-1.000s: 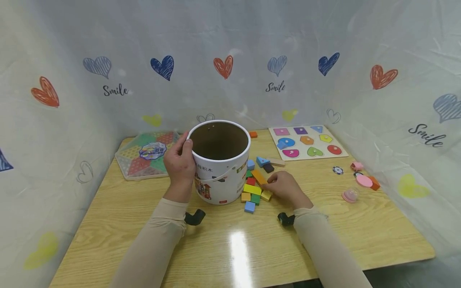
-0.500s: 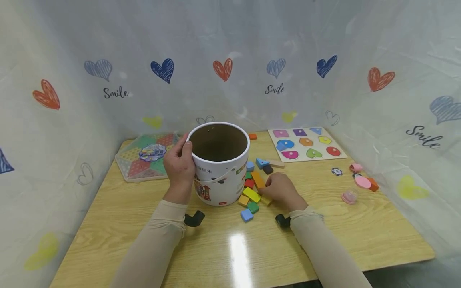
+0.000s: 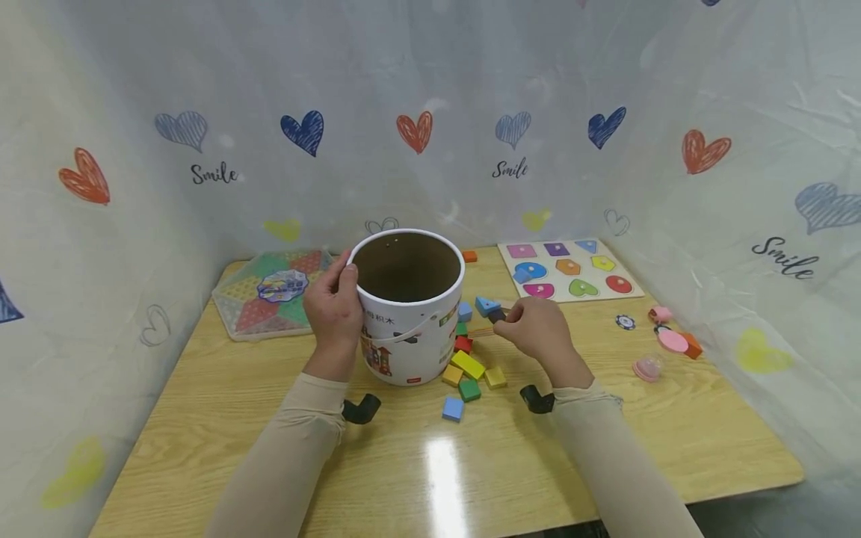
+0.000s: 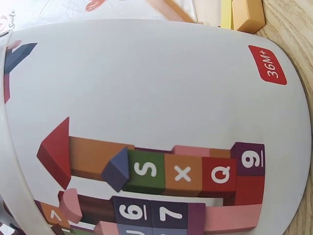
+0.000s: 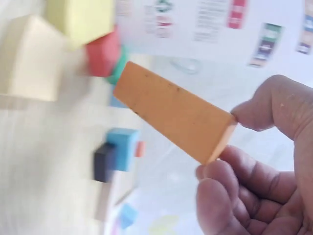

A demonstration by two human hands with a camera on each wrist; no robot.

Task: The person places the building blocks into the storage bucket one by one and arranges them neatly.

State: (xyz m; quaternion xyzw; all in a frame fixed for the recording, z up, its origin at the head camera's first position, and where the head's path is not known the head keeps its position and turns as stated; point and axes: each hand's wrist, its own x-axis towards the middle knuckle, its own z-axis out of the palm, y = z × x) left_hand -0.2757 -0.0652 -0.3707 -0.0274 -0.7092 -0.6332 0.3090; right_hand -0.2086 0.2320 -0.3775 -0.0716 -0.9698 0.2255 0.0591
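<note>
**Wood-grain table (image 3: 255,448), heart-printed sheeting (image 3: 350,187) behind: one hand on the bucket, one on a block**

Setting: pale sheeting lines the back and both sides of the table. My left hand (image 3: 332,314) grips the side of a tall white bucket (image 3: 430,351), thumb near its rim. The bucket stands upright, its printed wall towards me.

My right hand (image 3: 541,329) pinches a long orange block (image 5: 173,115) by one end, between thumb and fingertips. Its free end points towards the bucket; in the head view it is blurred, and I cannot tell whether it clears the table.

Loose beside the bucket: a long yellow block (image 3: 468,365), a small yellow block (image 3: 495,377), a small green block (image 3: 469,390), a red block (image 3: 463,344). Nearest me, apart from these: a square blue block (image 3: 454,409). Beyond my right fingertips: a blue triangular block (image 3: 486,305), with a dark block (image 3: 496,316) next to it.

Back right: a pale shape-puzzle board (image 3: 558,278). Back left: a flat multicoloured case (image 3: 252,310).
</note>
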